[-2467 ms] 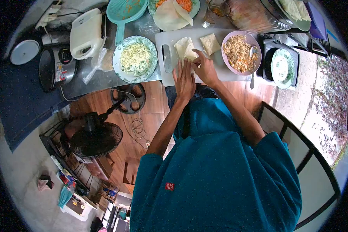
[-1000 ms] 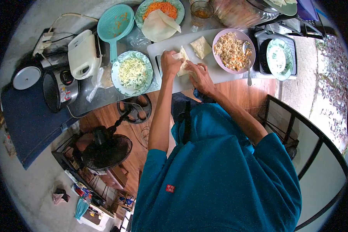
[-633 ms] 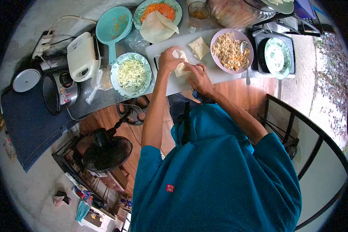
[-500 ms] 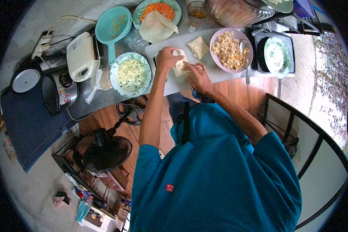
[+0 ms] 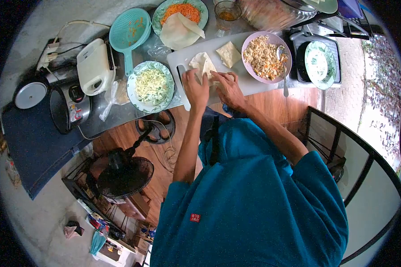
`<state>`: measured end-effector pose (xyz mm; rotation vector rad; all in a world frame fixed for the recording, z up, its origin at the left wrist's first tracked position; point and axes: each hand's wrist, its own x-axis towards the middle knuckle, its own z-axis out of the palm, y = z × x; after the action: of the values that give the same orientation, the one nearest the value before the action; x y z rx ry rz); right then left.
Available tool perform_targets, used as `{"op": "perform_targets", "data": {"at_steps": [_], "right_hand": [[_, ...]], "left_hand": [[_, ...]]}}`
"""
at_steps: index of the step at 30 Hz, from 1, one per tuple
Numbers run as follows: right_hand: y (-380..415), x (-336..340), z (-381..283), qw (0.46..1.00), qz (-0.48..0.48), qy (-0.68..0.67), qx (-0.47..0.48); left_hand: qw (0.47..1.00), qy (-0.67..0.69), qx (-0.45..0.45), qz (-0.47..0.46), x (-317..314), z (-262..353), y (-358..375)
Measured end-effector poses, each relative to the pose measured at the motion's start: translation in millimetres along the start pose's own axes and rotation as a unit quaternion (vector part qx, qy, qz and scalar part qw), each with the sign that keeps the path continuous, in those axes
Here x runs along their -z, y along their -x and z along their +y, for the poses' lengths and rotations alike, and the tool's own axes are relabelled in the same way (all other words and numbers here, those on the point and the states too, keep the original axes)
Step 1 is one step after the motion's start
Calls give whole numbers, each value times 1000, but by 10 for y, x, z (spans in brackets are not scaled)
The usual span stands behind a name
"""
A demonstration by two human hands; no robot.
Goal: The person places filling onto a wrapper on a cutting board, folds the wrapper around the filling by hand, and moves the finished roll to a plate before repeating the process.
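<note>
A pale, partly folded wrapper (image 5: 202,63) lies on the white cutting board (image 5: 254,84). My left hand (image 5: 196,89) is at its lower left edge, fingers bent onto it. At its right edge my right hand (image 5: 229,89) presses with its fingertips, the fingers curled together. A finished-looking square folded parcel (image 5: 228,54) rests on the board to the right. Beside it stands a pink bowl (image 5: 246,66) of crumbly filling with a spoon (image 5: 285,84) in it. What lies under my fingertips is hidden.
Left of the board is a plate (image 5: 131,95) of shredded cabbage. Behind are a green colander (image 5: 120,33), a plate (image 5: 205,20) with grated carrot and wrappers, and a glass (image 5: 227,16). A patterned plate (image 5: 320,64) sits at the right, a fan (image 5: 124,177) on the floor.
My left hand has moved down from the wrapper's upper left to its lower edge, uncovering its upper part. My right hand has barely moved.
</note>
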<state>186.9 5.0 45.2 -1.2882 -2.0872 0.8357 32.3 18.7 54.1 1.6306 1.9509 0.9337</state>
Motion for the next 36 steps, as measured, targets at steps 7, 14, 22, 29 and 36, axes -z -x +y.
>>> {"op": "perform_targets", "data": {"at_steps": [7, 14, 22, 29, 36], "right_hand": [[-57, 60, -12, 999, -12, -26, -16], [-252, -121, 11, 990, 86, -53, -93], [-524, -132, 191, 992, 42, -58, -104], [-723, -59, 225, 992, -24, -37, -119], [-836, 5, 164, 986, -81, -76, -121]], "left_hand": [[990, 91, 103, 19, -214, -41, 275], [992, 91, 80, 39, -270, -91, 290], [997, 27, 1, 68, -295, -92, 311], [995, 56, 15, 76, -304, -62, 293], [995, 24, 28, 92, -274, -83, 313]]}}
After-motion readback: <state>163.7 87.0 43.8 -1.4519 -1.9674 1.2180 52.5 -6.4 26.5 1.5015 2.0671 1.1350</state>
